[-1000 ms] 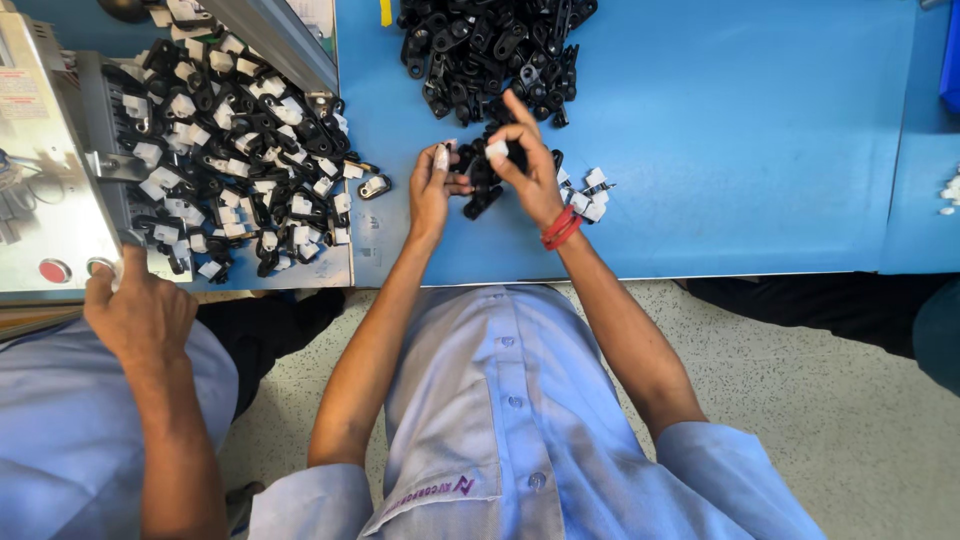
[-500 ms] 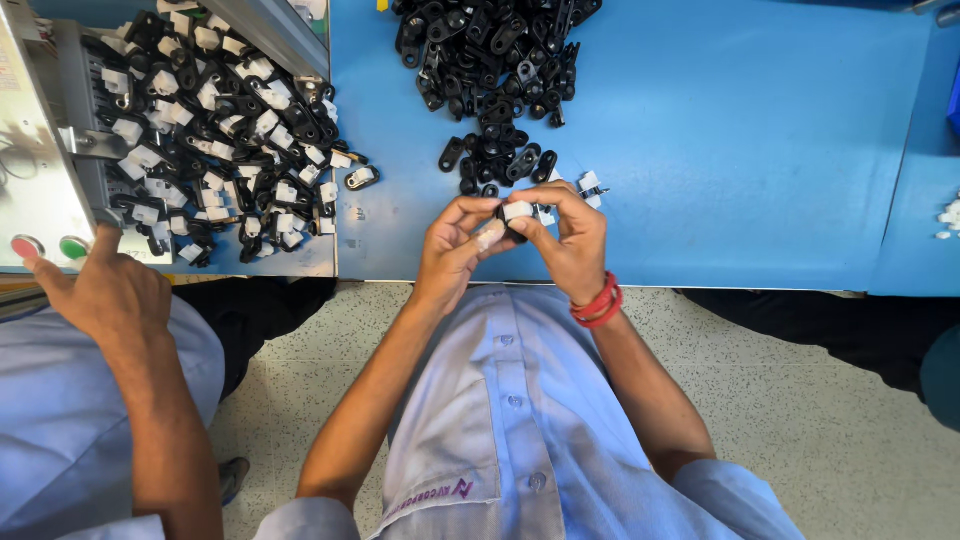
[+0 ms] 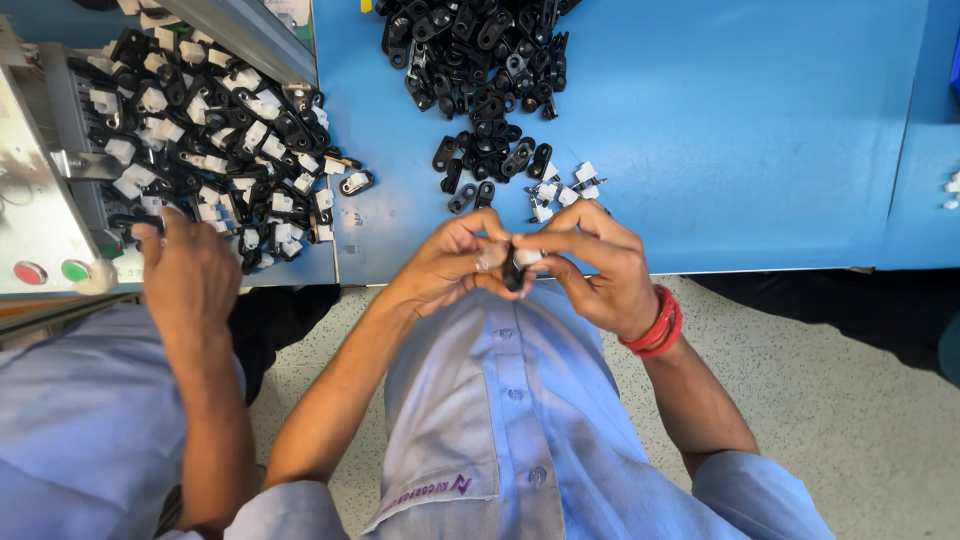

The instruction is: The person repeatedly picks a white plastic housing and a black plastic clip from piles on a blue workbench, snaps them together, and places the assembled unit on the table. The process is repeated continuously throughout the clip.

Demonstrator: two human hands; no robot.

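Table: a blue table fills the upper part of the frame; its near edge runs just above the person's two hands.
Machine tray: at the upper left, a grey metal tray holds a heap of assembled black-and-white pieces, spilling toward the table's left edge; a red button and a green button sit on its front panel.
Black pile: loose black plastic clips lie heaped on the table at top centre, thinning out toward the hands.
White bits: a few small white plastic parts lie on the table just below that pile, near the right hand.
Co-worker: another person's hand rests at the tray's lower edge, at the left of the frame.
Left hand: fingers curled, pinching one black clip from the left.
Right hand: fingers closed on the same clip from the right; a red bangle circles the wrist.
Clip's place: lower centre, between both hands' fingertips, off the table, above the shirt.
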